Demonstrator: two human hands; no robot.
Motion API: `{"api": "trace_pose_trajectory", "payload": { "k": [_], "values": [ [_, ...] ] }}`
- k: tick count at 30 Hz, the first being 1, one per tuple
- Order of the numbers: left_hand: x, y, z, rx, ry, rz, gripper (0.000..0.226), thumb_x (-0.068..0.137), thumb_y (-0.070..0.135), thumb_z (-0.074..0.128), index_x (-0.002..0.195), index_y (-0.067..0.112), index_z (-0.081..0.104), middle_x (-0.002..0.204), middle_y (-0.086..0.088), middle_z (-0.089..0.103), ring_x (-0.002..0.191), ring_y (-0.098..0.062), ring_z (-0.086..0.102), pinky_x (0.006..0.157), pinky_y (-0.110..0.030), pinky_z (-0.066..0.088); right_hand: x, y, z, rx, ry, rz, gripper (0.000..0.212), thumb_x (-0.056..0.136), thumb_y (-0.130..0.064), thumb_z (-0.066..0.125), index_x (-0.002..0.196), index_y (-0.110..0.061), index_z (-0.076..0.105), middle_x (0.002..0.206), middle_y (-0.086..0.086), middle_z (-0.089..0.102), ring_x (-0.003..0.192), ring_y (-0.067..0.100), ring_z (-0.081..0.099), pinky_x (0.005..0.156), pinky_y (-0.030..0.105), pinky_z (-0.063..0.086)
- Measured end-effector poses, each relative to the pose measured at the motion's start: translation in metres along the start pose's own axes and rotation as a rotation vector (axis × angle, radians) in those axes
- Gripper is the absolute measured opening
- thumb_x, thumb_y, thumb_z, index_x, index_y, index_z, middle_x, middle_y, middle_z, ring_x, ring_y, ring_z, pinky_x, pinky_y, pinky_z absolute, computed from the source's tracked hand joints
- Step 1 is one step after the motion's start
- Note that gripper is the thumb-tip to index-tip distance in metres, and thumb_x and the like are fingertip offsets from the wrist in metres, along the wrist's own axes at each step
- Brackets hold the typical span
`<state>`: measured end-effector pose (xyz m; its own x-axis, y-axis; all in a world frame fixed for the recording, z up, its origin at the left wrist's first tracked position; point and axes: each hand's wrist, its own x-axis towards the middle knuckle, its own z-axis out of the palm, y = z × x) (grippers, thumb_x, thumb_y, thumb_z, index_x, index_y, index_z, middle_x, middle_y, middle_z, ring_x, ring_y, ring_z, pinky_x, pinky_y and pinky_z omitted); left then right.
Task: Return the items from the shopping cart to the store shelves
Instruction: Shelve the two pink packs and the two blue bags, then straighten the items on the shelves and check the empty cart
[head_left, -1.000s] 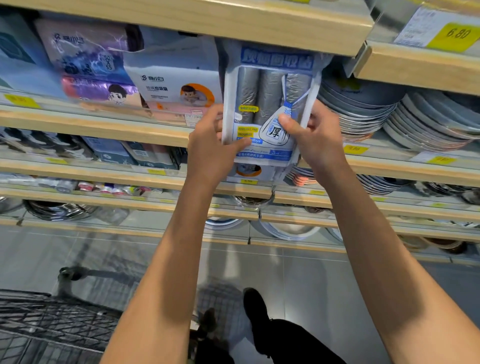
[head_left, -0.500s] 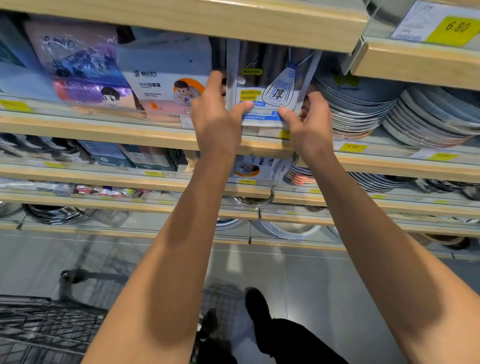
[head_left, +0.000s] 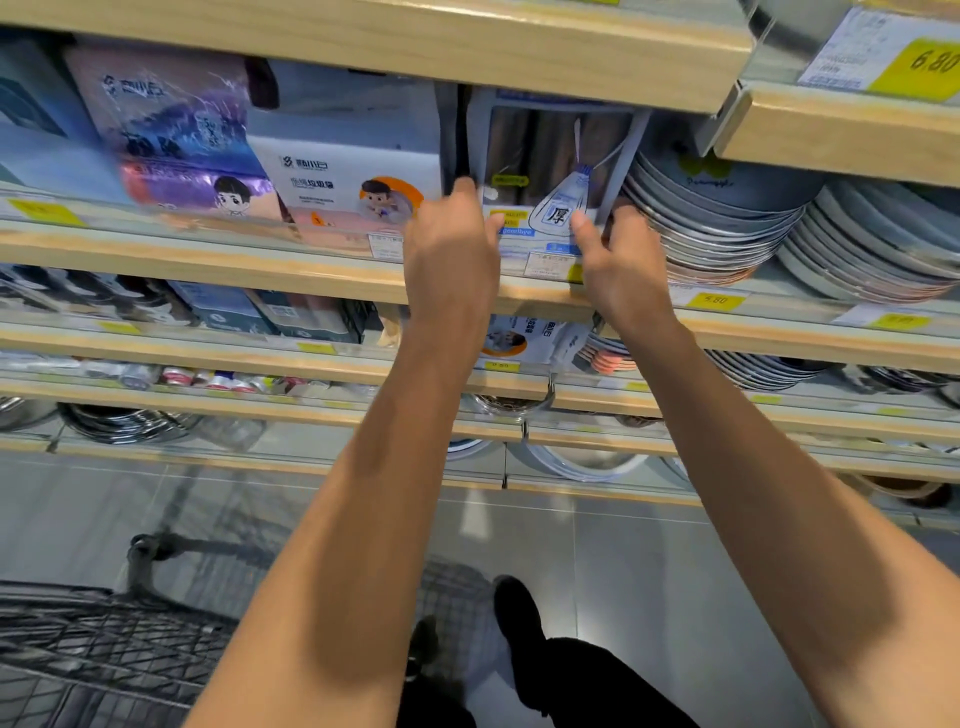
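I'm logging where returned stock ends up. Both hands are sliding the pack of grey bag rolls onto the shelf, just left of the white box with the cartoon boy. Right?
Not quite. The head view shows the left hand and right hand sliding the pack of grey bag rolls onto the shelf just right of the white box with the cartoon boy, between it and the stacked plates.

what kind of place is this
Most likely a shop's housewares aisle: wooden shelves with yellow price tags, stacked plates beside packaged bin bags, and a wire shopping cart on the floor.
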<state>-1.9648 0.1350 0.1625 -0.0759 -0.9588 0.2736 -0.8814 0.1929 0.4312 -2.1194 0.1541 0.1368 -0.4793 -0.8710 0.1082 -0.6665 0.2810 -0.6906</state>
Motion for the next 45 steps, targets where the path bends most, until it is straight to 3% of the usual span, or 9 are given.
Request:
{"api": "trace_pose_trajectory", "payload": {
  "k": [7, 11, 14, 26, 30, 32, 36, 39, 45],
  "values": [
    [-0.041, -0.007, 0.007, -0.637, 0.372, 0.036, 0.036, 0.099, 0.018, 0.059, 0.134, 0.014, 0.061, 0.127, -0.004, 0.068, 0.117, -0.016, 0.065, 0.095, -0.036, 0.055, -0.034, 0.003, 0.015, 0.107, 0.191, -0.135, 0.046, 0.099, -0.041, 0.05, 0.132, -0.009, 0.05, 0.122, 0.004, 0.065, 0.112, 0.018, 0.06, 0.092, 0.028, 0.046],
    [-0.038, 0.003, -0.003, -0.483, 0.303, 0.134, 0.046, 0.101, 0.018, 0.055, 0.147, 0.017, 0.048, 0.154, -0.01, 0.044, 0.136, -0.013, 0.041, 0.103, -0.002, 0.026, -0.019, -0.003, 0.009, 0.299, 0.169, -0.068, 0.047, 0.095, -0.049, 0.053, 0.129, -0.017, 0.048, 0.113, 0.001, 0.067, 0.105, 0.019, 0.062, 0.094, 0.043, 0.05],
    [-0.033, 0.013, -0.008, -0.373, 0.193, 0.08, 0.057, 0.101, 0.015, 0.055, 0.154, 0.016, 0.034, 0.16, -0.009, 0.034, 0.135, -0.019, 0.044, 0.099, -0.019, 0.039, -0.012, -0.007, 0.006, 0.335, 0.189, -0.053, 0.031, 0.096, -0.048, 0.053, 0.109, -0.02, 0.052, 0.079, -0.007, 0.059, 0.075, 0.015, 0.057, 0.079, 0.044, 0.051],
    [-0.011, 0.013, 0.013, -0.348, 0.011, 0.145, 0.059, 0.085, -0.003, 0.068, 0.138, -0.001, 0.043, 0.128, -0.015, 0.049, 0.116, -0.027, 0.054, 0.091, -0.031, 0.052, -0.009, 0.0, 0.013, 0.108, 0.235, 0.017, 0.034, 0.1, -0.036, 0.052, 0.106, -0.003, 0.058, 0.095, 0.009, 0.066, 0.082, 0.022, 0.057, 0.061, 0.027, 0.028],
    [-0.041, 0.011, 0.01, -0.538, -0.022, 0.08, 0.068, 0.093, 0.002, 0.06, 0.154, 0.006, 0.03, 0.156, -0.014, 0.036, 0.147, -0.026, 0.033, 0.112, -0.043, 0.043, -0.042, -0.01, 0.002, 0.266, 0.422, -0.09, 0.041, 0.097, -0.036, 0.062, 0.12, -0.004, 0.053, 0.104, 0.004, 0.059, 0.094, 0.016, 0.056, 0.082, 0.024, 0.045],
    [-0.059, 0.005, 0.005, -0.658, 0.061, 0.04, 0.052, 0.094, 0.004, 0.057, 0.145, 0.01, 0.047, 0.148, -0.009, 0.049, 0.14, -0.023, 0.045, 0.107, -0.046, 0.047, -0.064, -0.025, 0.003, 0.303, 0.512, -0.207, 0.03, 0.095, -0.026, 0.065, 0.111, -0.002, 0.058, 0.101, 0.009, 0.057, 0.093, 0.021, 0.055, 0.082, 0.028, 0.045],
    [-0.061, -0.02, -0.025, -0.722, 0.409, -0.234, 0.018, 0.091, 0.01, 0.062, 0.108, 0.011, 0.064, 0.102, -0.003, 0.066, 0.095, -0.018, 0.065, 0.083, -0.037, 0.056, -0.07, -0.064, 0.025, 0.348, 0.251, -0.364, 0.022, 0.094, -0.025, 0.064, 0.108, -0.008, 0.066, 0.098, 0.004, 0.068, 0.086, 0.016, 0.064, 0.078, 0.034, 0.053],
    [-0.036, -0.058, -0.05, -0.819, 0.561, -0.466, 0.026, 0.089, 0.009, 0.068, 0.111, 0.009, 0.053, 0.106, -0.009, 0.061, 0.094, -0.022, 0.063, 0.078, -0.018, 0.051, -0.058, -0.09, 0.047, 0.288, 0.106, -0.3, 0.033, 0.094, -0.036, 0.062, 0.118, -0.013, 0.068, 0.104, -0.001, 0.074, 0.088, 0.009, 0.068, 0.082, 0.034, 0.057],
    [0.008, -0.124, -0.059, -0.738, 0.247, -0.558, 0.04, 0.087, 0.031, 0.072, 0.121, 0.013, 0.06, 0.112, -0.003, 0.068, 0.104, -0.017, 0.065, 0.099, -0.037, 0.051, -0.048, -0.101, 0.083, 0.311, 0.234, -0.096, 0.036, 0.085, -0.042, 0.068, 0.1, -0.009, 0.069, 0.088, 0.003, 0.072, 0.085, 0.021, 0.065, 0.072, 0.025, 0.04]
  ]
}}
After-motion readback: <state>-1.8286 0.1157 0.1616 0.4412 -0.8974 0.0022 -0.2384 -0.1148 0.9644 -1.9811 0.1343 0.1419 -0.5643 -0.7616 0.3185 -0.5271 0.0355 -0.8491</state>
